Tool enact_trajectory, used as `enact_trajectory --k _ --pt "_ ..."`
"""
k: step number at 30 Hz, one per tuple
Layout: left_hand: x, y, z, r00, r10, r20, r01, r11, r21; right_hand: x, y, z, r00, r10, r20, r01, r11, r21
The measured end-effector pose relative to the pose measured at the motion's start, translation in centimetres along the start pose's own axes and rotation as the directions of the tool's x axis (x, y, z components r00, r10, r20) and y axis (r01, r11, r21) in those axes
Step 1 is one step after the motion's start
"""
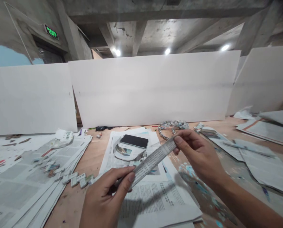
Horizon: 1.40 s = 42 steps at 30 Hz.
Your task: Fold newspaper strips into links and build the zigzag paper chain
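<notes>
A narrow strip of folded newspaper point(154, 161) stretches diagonally between my two hands, above the table. Its lower left end is pinched between the thumb and fingers of my left hand point(109, 186). At the upper right end, my right hand point(198, 152) grips it the same way. Below the strip lies a stack of printed newspaper sheets point(151, 199). A dark-screened phone point(134, 141) rests on the far part of the stack, on top of a piece of cut paper point(125, 152). To the left, a zigzag chain of folded paper point(78, 180) runs partly behind my left hand.
More newspaper sheets point(20, 183) spread at the left, with a crumpled white bag point(61, 139) on them. A coiled folded-paper chain point(173, 125) lies at the back. Loose papers point(269, 164) cover the right side. White boards point(151, 91) stand along the table's far edge.
</notes>
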<state>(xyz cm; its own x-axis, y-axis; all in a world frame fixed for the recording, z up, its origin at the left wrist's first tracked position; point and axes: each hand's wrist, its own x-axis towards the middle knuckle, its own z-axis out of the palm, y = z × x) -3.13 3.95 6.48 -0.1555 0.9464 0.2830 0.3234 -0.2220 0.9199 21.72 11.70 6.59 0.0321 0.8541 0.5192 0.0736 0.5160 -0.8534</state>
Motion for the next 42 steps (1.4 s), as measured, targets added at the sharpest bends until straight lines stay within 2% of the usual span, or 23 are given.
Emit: enact_trajectory --k 9,22,24,26,29,31,37,42 --pt "-0.4 0.1 0.4 0.994 -0.088 -0.072 0.087 0.996 -0.023 0.0 0.3 0.0 1.000 -0.004 -0.003 0.004 1.000 0.027" --pt "-0.1 -0.3 0.0 0.987 -0.153 -0.040 0.155 0.988 0.031 0.0 0.4 0.3 0.999 0.036 0.018 -0.036 0.999 -0.036" --pt "0.1 -0.7 -0.1 0.987 -0.159 0.004 0.158 0.986 0.048 0.1 0.6 0.3 0.998 0.049 0.036 -0.046 0.995 -0.085" --pt "0.5 -1.3 -0.2 0.980 -0.167 0.106 0.160 0.984 0.078 0.2 1.0 0.3 0.996 0.069 0.056 -0.060 0.987 -0.148" --pt "1.0 -2.4 -0.4 0.947 -0.187 0.263 0.154 0.978 0.142 0.8 2.0 0.2 0.987 0.117 0.108 -0.090 0.970 -0.224" --pt "1.2 -3.1 -0.5 0.924 -0.209 0.320 0.152 0.970 0.192 1.1 2.9 0.3 0.975 0.155 0.161 -0.109 0.959 -0.263" --pt "0.8 -5.1 -0.3 0.860 -0.302 0.411 0.119 0.902 0.415 1.2 5.8 0.8 0.922 0.245 0.299 -0.097 0.894 -0.437" --pt "0.4 -5.3 0.2 0.864 -0.300 0.404 0.050 0.850 0.525 0.4 7.1 1.6 0.893 0.284 0.350 -0.032 0.815 -0.579"
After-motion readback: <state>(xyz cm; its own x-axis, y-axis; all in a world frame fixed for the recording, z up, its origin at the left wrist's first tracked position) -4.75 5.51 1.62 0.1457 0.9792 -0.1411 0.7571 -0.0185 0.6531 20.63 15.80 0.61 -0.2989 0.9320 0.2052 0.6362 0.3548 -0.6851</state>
